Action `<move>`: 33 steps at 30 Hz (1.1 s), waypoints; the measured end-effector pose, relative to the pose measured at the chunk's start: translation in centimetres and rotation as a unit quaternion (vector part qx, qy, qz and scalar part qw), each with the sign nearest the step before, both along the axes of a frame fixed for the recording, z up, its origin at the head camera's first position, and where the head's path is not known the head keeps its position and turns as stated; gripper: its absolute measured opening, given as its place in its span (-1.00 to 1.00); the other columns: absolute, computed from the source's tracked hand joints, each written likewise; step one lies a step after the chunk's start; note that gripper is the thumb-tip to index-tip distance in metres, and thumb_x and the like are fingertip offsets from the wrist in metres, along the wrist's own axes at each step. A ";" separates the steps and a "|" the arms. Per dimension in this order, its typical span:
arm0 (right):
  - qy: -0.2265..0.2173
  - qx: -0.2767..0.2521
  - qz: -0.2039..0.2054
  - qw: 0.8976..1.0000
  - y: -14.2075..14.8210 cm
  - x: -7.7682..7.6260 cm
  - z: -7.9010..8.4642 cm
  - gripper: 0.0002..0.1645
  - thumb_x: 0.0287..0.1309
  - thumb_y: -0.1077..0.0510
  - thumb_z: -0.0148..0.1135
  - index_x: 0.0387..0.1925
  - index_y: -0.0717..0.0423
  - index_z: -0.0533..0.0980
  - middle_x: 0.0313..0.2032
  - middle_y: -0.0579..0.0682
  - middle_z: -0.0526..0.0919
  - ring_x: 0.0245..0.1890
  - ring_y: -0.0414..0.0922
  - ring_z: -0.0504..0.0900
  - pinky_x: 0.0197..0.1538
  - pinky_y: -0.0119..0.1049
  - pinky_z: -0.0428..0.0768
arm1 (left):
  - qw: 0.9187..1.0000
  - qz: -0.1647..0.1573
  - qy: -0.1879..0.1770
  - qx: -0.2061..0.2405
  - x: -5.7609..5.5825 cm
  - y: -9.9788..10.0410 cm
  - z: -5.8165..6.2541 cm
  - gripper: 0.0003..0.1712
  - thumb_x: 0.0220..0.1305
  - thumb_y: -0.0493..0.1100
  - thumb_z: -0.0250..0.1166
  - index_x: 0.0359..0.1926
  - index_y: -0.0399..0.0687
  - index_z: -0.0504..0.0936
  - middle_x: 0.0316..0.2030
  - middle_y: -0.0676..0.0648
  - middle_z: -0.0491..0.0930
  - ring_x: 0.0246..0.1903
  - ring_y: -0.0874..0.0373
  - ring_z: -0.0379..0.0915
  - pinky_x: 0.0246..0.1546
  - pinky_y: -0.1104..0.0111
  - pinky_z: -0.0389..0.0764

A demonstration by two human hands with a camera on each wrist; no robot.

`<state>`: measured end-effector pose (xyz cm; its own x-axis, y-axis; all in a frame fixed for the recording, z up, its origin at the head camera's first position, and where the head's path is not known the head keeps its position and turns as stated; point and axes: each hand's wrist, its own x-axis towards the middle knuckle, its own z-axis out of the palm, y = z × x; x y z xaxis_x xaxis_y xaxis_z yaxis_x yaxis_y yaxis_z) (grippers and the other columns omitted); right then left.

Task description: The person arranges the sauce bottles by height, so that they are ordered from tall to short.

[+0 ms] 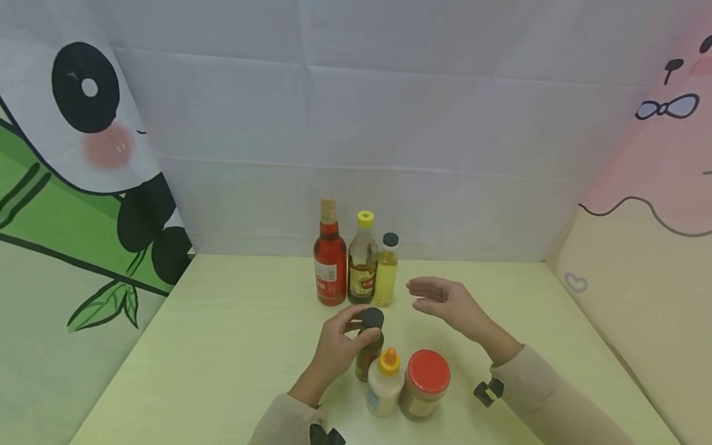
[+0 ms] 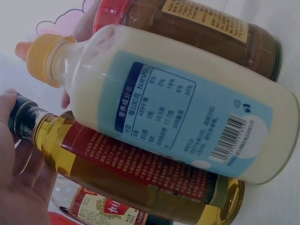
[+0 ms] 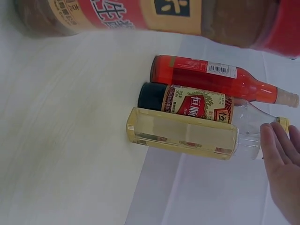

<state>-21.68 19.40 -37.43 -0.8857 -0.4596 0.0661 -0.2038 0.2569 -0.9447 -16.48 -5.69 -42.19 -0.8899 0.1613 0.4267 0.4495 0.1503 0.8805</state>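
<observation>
My left hand [image 1: 338,345] holds a small dark-capped bottle [image 1: 369,360] at its black cap [image 2: 21,115], thumb on one side and fingers on the other. Golden liquid and a red label show on this bottle in the left wrist view. Right in front of it stands a white squeeze bottle [image 1: 384,390] with an orange nozzle, beside a red-lidded jar [image 1: 425,386] of brown paste. My right hand [image 1: 453,309] hovers over the table to the right, fingers extended and holding nothing. Nearest to it is a slim bottle of pale yellow liquid [image 1: 386,278].
Behind my left hand stand a red bottle [image 1: 330,272] and a yellow-capped bottle [image 1: 363,266] in a row with the slim one. A pale table [image 1: 233,346] lies under everything, with a white cloth wall [image 1: 389,123] at the back and printed side panels.
</observation>
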 end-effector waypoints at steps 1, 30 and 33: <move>-0.002 0.000 0.004 1.000 0.1 0.2 -0.1 -0.39 0.23 0.12 0.32 0.26 0.23 0.40 0.19 0.15 0.51 0.17 0.07 0.50 0.10 -0.17 0.54 | 1.000 0.000 0.000 0.001 0.0 0.0 0.0 -0.66 0.20 -0.30 0.38 0.01 -0.23 0.62 -0.13 -0.09 0.64 -0.13 -0.04 0.57 -0.08 -0.03 0.59; -0.013 0.058 0.117 0.991 2.1 4.5 -2.1 -0.31 0.16 0.14 0.37 0.27 0.33 0.37 0.20 0.24 0.47 0.20 0.26 0.41 0.22 0.19 0.35 | 1.000 0.000 0.010 0.006 -0.4 0.0 -0.3 -0.65 0.17 -0.35 0.39 0.01 -0.23 0.62 -0.14 -0.09 0.65 -0.14 -0.03 0.57 -0.09 0.00 0.60; -0.012 0.064 0.129 0.989 2.2 4.7 -2.3 -0.29 0.15 0.15 0.38 0.28 0.33 0.36 0.22 0.26 0.45 0.21 0.28 0.38 0.22 0.22 0.33 | 1.000 0.000 0.007 0.007 -0.3 0.0 -0.3 -0.65 0.17 -0.35 0.39 0.01 -0.23 0.62 -0.14 -0.08 0.65 -0.13 -0.02 0.57 -0.09 0.00 0.60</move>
